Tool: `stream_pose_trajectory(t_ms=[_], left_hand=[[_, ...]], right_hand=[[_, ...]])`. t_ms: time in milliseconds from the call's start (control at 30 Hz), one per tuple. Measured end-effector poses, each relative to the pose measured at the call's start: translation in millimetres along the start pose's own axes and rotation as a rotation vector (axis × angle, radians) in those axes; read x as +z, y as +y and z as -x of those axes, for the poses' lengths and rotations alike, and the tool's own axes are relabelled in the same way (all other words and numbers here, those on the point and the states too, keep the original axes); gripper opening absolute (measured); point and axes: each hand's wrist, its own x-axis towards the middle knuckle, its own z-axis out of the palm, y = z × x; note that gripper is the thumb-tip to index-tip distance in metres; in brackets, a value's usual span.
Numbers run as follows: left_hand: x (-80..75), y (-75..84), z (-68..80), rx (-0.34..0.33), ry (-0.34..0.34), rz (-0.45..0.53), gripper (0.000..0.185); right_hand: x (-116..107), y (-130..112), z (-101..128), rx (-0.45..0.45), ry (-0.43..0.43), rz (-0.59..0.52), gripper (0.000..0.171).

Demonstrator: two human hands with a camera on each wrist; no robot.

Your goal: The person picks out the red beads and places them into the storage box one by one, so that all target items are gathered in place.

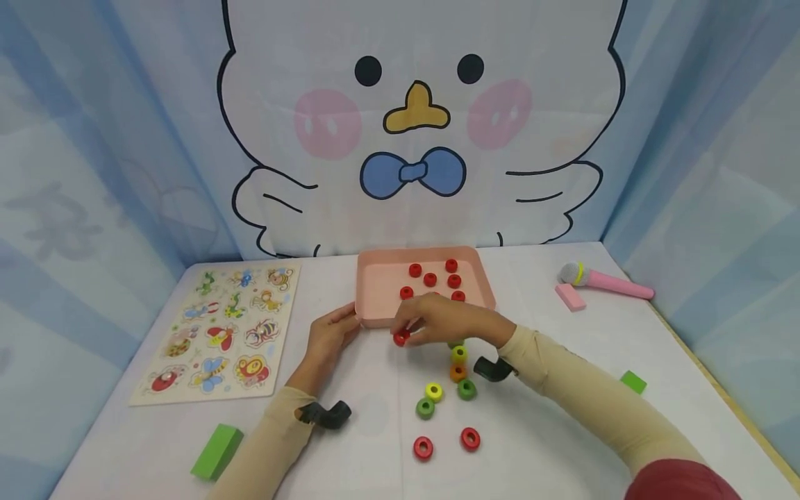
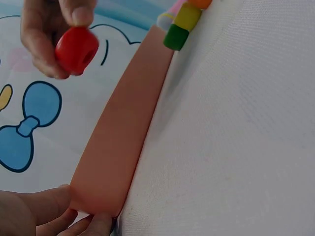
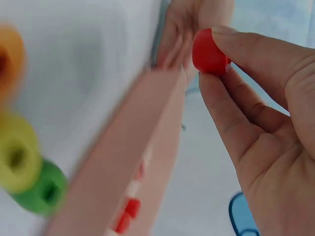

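Note:
Between thumb and fingertips my right hand [image 1: 437, 319] pinches a red bead [image 3: 209, 51], held above the near edge of a shallow pink tray [image 1: 378, 321]. The left hand [image 1: 330, 337] grips that tray's near left corner, thumb at the rim and fingers lower, as the left wrist view shows. Several red beads [image 1: 430, 279] lie scattered inside the tray; my right hand may hide others. Just in front of it, partly under the right wrist, a line of green, yellow [image 1: 459, 355] and orange beads [image 1: 458, 373] runs toward me.
Loose green [image 1: 425, 407], yellow [image 1: 434, 392] and red beads [image 1: 423, 448] lie nearer me. An insect picture board [image 1: 231, 333] is at left, above a green block [image 1: 217, 452]. Right are a toy microphone [image 1: 606, 280], a pink block [image 1: 570, 297] and another green block [image 1: 634, 381].

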Motion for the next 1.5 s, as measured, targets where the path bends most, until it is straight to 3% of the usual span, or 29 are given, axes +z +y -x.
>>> stream_pose_trajectory(t_ms=[267,567,833,1100,1500], left_hand=[[-0.5,-2.1,2.7,-0.01,0.024,-0.005,0.043],[0.9,-4.1,2.2,-0.011,0.005,0.011,0.042],[3.8,-3.6,1.7,0.001,0.003,0.007,0.041],[2.6,-3.4,0.0,-0.01,-0.006,0.0,0.041],[-1.6,-3.2,-1.5,0.003,0.01,0.012,0.042]], right_hand=[[-37,24,-32,0.113,0.123,0.121,0.032],[-51,54,-60,0.322,0.085,0.023,0.035],[-50,79,-88,0.383,0.023,0.119,0.033],[-49,83,-91,0.48,0.005,0.075,0.035],[-45,86,-94,0.462,-0.003,0.117,0.033]])
